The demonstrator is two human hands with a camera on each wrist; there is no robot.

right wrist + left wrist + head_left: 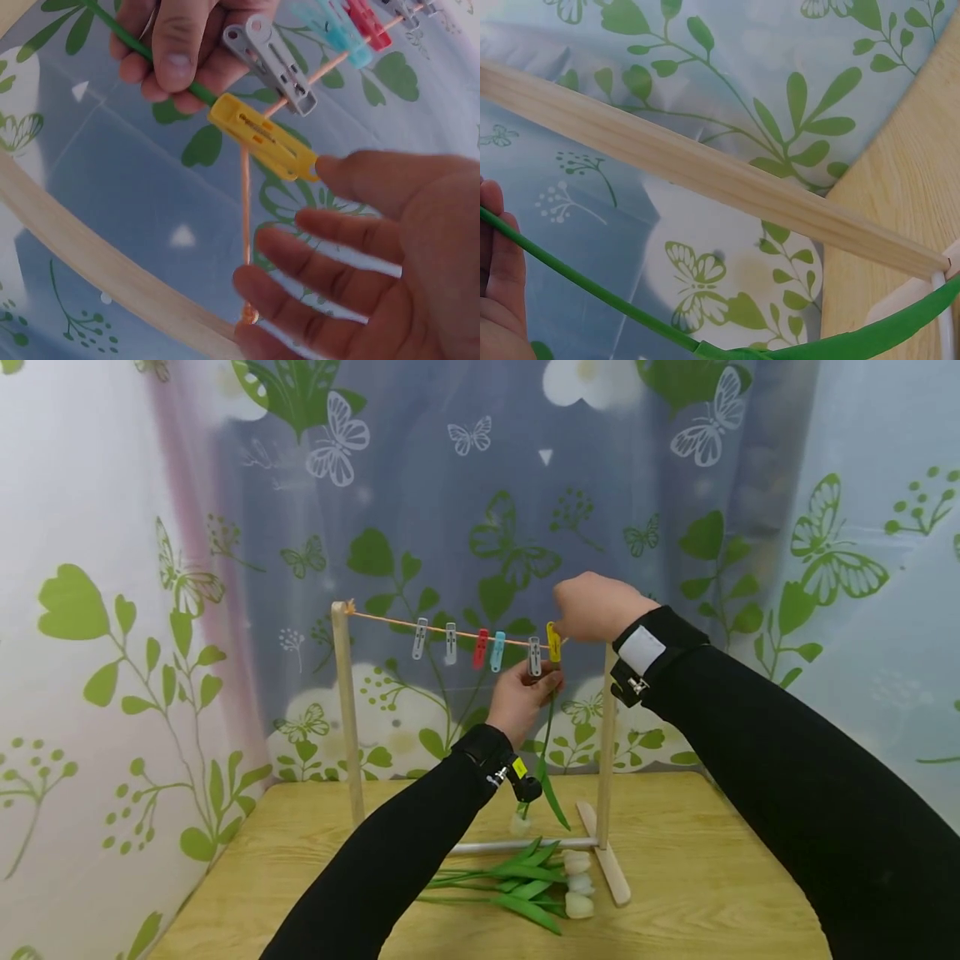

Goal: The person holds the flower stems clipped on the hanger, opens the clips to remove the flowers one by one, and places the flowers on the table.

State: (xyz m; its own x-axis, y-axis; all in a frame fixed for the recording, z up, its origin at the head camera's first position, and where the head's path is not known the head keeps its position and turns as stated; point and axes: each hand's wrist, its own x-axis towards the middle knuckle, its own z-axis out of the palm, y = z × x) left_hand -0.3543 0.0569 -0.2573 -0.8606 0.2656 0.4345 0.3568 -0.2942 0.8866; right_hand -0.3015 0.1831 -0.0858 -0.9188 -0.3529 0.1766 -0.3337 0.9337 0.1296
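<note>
My left hand (521,703) pinches the green stem (120,31) of an artificial tulip between thumb and fingers, just below the line. The tulip hangs head down, its pale bloom (520,823) low behind the left wrist. At the stem's upper end is a yellow clothespin (262,139) on the orange string (246,202); whether it grips the stem is not fully visible. My right hand (420,247) is beside this clothespin, thumb tip at its outer end, the other fingers spread and loosely bent. A grey clothespin (274,64) hangs next to the yellow one.
Further along the string hang a light blue clothespin (497,652), a red clothespin (481,649) and two more grey ones. Wooden posts (347,710) hold the string, with a white bar (517,845) low between them. Several white tulips (579,906) lie on the wooden table (712,860).
</note>
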